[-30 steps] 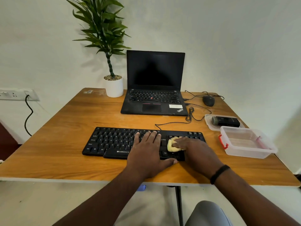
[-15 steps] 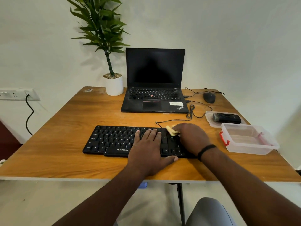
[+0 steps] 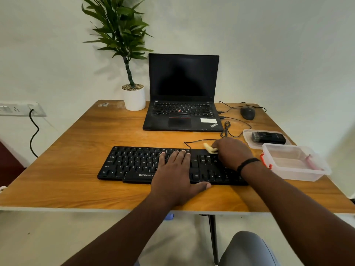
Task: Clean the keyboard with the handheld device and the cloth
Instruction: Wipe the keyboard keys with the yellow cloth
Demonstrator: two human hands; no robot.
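I read this as the wiping step: my right hand (image 3: 233, 152) has its fingers curled around the small yellow cloth (image 3: 210, 148), pressing it onto the far right corner of the black keyboard (image 3: 134, 162), at about 1 o'clock from the keyboard's middle. My left hand (image 3: 173, 175) lies flat and open across the centre keys, fingers straight and thumb spread over the near edge, holding nothing and, I judge, pinning the board so it does not slide. The keyboard sits near the front of the wooden table (image 3: 76, 146), at 6 o'clock from the laptop (image 3: 182, 104). The handheld device (image 3: 269, 138) rests untouched in a shallow clear tray (image 3: 247, 134) at 2 o'clock from the keyboard, just behind an open plastic box (image 3: 295, 164). Next I would draw the cloth along the remaining rows, keeping the pressure light so no keys catch, and stay clear of the cable (image 3: 194, 142) behind the corner.
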